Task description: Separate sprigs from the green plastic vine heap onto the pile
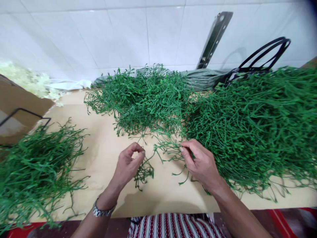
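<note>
And here, at the middle of the table point(101, 142), the right hand point(195, 158) has thumb and forefinger closed on a few slender green sprigs point(170, 144), their tips fanning towards ten o'clock. Over on the left, the left hand point(130, 162) makes a ring, thumb and forefinger tips together; whether a thin stem is caught there, I can't tell. A small green tuft point(146, 173) sits just past it, at four o'clock.

More greenery all round: a big heap point(260, 132) at three, another point(148, 99) at twelve, a third point(37, 168) at nine.

They look light, plasticky stuff, I'd judge: springy, hardly fragile, but forked and quick to tangle. Best hold? The bare stalk, below the forks, between fingertips.

Look at the pose: both forearms reach in from the near edge, left from seven, right from five, wrists low, knuckles outward, fingertips facing each other.
</note>
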Available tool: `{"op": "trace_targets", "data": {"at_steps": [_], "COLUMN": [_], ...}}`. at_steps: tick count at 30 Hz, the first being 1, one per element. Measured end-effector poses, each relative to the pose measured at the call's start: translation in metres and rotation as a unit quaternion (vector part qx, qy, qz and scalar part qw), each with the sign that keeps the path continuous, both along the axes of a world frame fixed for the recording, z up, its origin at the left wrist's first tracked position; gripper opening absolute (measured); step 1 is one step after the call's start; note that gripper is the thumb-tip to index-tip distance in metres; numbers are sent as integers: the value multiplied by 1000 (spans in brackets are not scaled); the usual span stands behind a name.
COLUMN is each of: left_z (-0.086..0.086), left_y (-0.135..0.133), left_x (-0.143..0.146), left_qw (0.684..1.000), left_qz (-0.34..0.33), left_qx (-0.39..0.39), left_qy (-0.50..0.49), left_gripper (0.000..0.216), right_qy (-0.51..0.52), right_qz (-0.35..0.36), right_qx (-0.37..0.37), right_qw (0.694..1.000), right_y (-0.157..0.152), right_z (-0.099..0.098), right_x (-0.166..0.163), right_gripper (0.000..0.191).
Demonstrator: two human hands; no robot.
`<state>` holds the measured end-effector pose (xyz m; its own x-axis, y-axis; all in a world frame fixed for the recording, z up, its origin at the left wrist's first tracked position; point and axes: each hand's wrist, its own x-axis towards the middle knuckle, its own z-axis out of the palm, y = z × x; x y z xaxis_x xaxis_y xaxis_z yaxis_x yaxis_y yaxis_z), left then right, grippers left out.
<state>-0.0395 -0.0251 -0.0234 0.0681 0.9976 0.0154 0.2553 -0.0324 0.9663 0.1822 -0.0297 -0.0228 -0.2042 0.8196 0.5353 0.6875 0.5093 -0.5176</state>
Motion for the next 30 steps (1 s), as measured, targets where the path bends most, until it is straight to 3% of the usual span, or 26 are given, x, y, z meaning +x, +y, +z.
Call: {"op": "trace_targets", "data": {"at_steps": [4,8,11,16,19,22,23,27,30], "left_z": [7,2,-4,7,16,12,8,-1,4], "left_y": [9,25,37,37,27,17,15,12,11], "left_x": [-15,-24,-28,-15,8,33,39,41,33], "left_qw": [975,878,817,781,798,845,861,937,963], "left_qz": [124,188,172,57,8,-160,-185,-140,-100], "left_qx": [129,279,344,321,340,332,310,232,201], "left_qy": [128,339,430,532,497,388,358,220,150], "left_gripper": [10,13,7,11,13,12,14,17,13], "right_qy": [-57,-116,-151,-167,-183,-171,-153,-21,76], "right_qz": [18,59,79,105,115,128,135,141,124], "right_qx": [3,-19,-21,-48,-50,-56,-65,-116,-149], "right_qw": [998,991,985,979,975,975,977,983,978], "right_y": [2,3,5,10,12,13,12,9,4], "right_z": [1,2,1,0,0,2,3,8,8], "right_x": [4,4,2,-4,-9,-13,-13,-7,0], "right_gripper": [14,16,17,15,17,18,18,14,14]}}
